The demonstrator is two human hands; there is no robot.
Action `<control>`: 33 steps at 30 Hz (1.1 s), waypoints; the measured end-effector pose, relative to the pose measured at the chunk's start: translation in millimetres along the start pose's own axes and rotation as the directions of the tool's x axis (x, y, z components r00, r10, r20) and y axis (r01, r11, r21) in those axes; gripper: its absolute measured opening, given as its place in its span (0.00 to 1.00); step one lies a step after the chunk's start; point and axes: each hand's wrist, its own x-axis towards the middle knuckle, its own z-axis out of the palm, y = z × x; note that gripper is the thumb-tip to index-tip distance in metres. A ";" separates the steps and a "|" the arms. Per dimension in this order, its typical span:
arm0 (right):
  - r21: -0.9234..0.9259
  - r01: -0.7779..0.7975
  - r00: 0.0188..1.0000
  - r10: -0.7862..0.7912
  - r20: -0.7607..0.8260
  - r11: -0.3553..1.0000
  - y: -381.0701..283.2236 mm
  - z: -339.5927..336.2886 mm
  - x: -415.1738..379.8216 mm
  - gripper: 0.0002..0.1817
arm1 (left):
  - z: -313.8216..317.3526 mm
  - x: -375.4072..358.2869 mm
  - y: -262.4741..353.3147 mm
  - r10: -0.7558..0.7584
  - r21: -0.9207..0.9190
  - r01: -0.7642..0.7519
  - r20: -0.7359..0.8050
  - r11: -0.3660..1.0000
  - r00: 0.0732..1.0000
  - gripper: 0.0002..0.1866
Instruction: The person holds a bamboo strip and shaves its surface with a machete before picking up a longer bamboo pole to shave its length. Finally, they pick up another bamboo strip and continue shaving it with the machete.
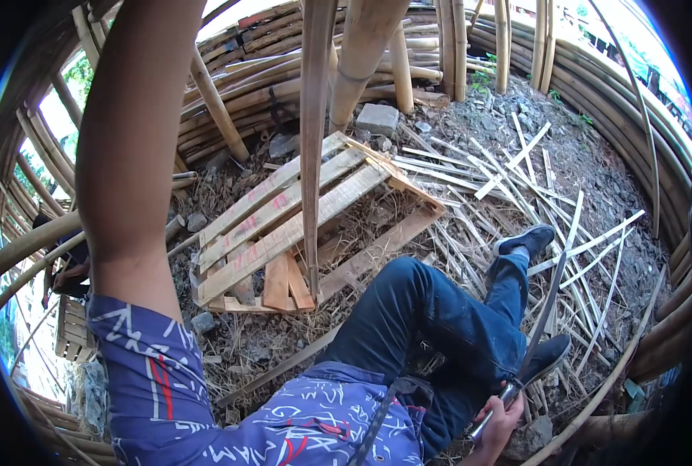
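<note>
My right hand (501, 426) has its fingers curled round the machete (541, 328) at four o'clock, and I'd best keep it, angled toward one o'clock, clear of my nearer shoe (548, 359); my left hand's fingers, out of view, I cannot tell.

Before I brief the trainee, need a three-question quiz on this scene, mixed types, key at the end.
1. What does the person's right hand hold?
2. True or false: the left hand shows in the picture.
3. In the picture, where do most of the loose pale strips lie relative to the slatted wooden pallet? A) left B) right C) below

Key: 1. A long-bladed knife. 2. False. 3. B.
</note>
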 end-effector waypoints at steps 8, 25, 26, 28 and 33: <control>-0.004 -0.028 1.000 0.028 0.005 1.000 5.9 -5.2 3.5 0.19 | 25.4 -31.0 25.8 0.128 -0.118 -0.121 0.055 0.986 0.990 0.17; 0.048 -0.064 0.998 0.065 -0.018 0.997 -7.0 -5.5 -6.7 0.19 | 236.4 -218.1 183.2 0.025 -0.807 0.345 0.405 0.479 0.914 0.10; 0.071 -0.084 0.996 0.086 -0.032 0.994 -8.6 -6.6 -8.4 0.18 | 244.8 -221.6 197.7 -0.015 -0.787 0.524 0.550 0.325 0.835 0.10; 0.081 -0.083 0.995 0.087 -0.054 0.993 -7.1 -12.6 -9.2 0.18 | 267.6 -235.0 225.3 0.098 -0.767 0.343 0.463 0.543 0.881 0.09; 0.064 -0.069 0.992 0.075 -0.101 0.996 1.2 -22.3 -18.5 0.18 | 266.3 -269.2 272.6 0.118 -0.778 0.378 0.495 0.502 0.861 0.14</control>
